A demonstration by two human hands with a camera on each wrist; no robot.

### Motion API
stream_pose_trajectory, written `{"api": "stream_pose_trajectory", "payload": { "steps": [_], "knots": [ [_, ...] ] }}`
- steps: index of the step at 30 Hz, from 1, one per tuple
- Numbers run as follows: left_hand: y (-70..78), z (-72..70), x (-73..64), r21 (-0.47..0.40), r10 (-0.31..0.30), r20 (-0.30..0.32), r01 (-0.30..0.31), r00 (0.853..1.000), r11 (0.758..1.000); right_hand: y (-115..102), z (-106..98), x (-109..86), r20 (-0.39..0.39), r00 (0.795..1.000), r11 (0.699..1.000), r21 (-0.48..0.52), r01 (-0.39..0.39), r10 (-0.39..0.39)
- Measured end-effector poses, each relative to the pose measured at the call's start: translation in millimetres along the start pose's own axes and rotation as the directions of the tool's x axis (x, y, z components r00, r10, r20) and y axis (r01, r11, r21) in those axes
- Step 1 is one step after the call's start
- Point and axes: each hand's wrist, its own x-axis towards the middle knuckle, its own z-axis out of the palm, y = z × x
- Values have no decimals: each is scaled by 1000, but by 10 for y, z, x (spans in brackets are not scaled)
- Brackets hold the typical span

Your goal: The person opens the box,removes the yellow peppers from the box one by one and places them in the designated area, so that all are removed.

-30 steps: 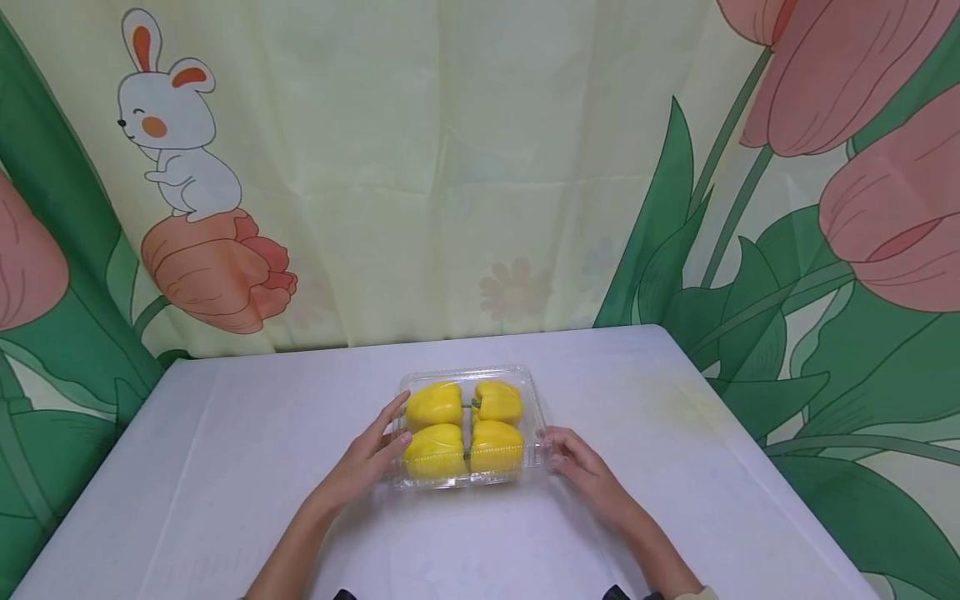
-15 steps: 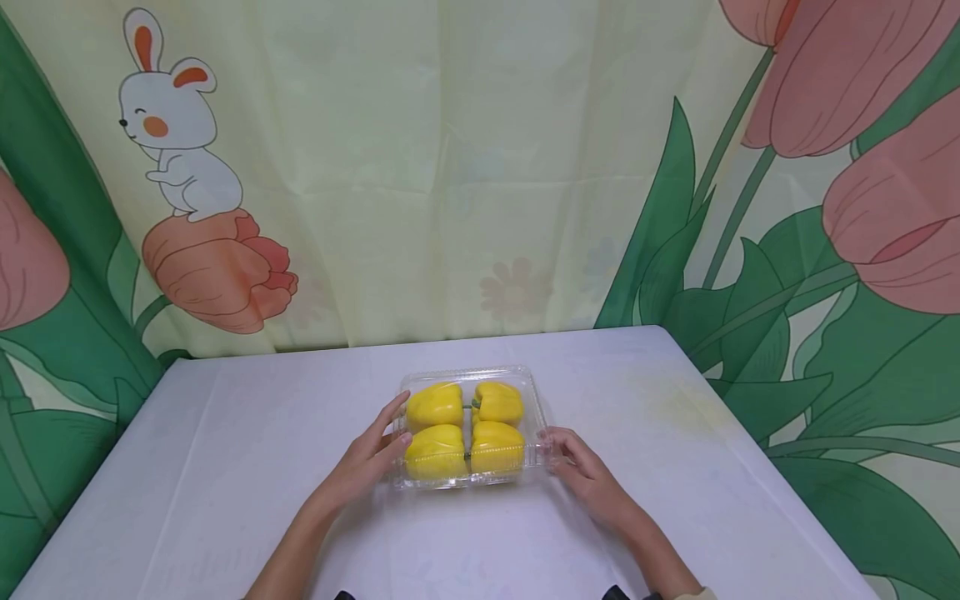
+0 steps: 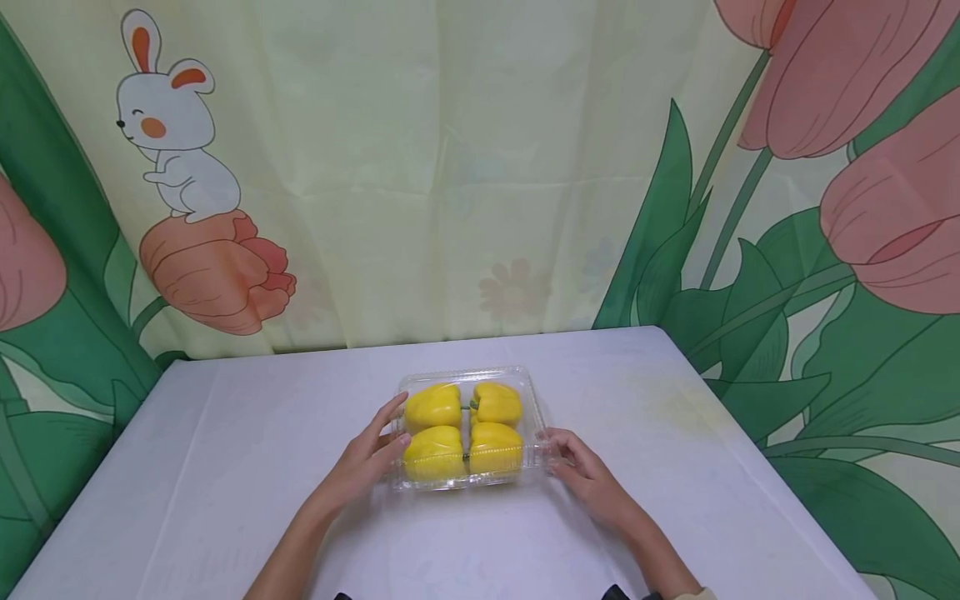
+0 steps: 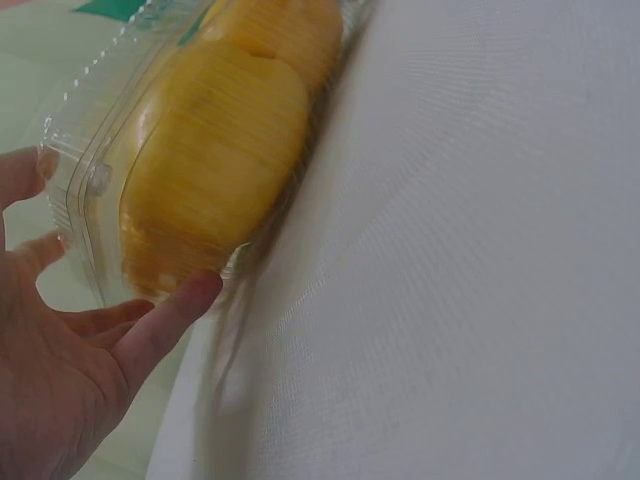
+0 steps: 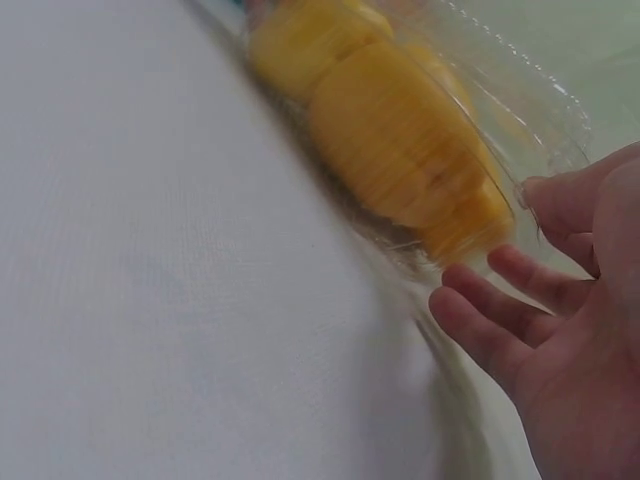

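A clear plastic clamshell box point(image 3: 534, 404) sits on the white-covered table, its lid apparently down. Several yellow bell peppers point(image 3: 437, 407) with green stems fill it in two rows. At the box's left side my left hand point(image 3: 362, 467) rests with spread, nearly straight fingers, its fingertips touching the wall and rim. On the opposite side my right hand point(image 3: 588, 475) pinches the rim near the front corner between thumb and forefinger. The remaining right fingers point(image 5: 490, 315) spread loosely below the box edge in the right wrist view. Contact behind the box edge is partly hidden.
White cloth covers the table point(image 3: 247, 442). Behind it hangs a curtain point(image 3: 375, 167) printed with a rabbit and large tulips. Dark strap pieces point(image 3: 617, 592) show at the lower edge of the head view.
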Motion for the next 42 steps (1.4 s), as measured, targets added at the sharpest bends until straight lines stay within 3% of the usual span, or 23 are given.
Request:
{"api": "stream_pose_trajectory", "payload": {
  "steps": [20,29,36,42],
  "knots": [
    [47,-15,-21,-34,-13,18,14,1000,999,17,-13,-15,-22,999,997,59,40,-39],
    [21,-12,-21,-65,-8,10,9,1000,998,3,-39,-21,-91,995,999,9,44,-43],
    [23,-36,-57,-103,10,18,-8,1000,995,-1,-78,-23,-120,988,995,-21,94,-96],
    [20,-45,-89,-119,4,15,-2,1000,993,-37,-75,-11,-162,983,995,-49,82,-89]
  ]
}}
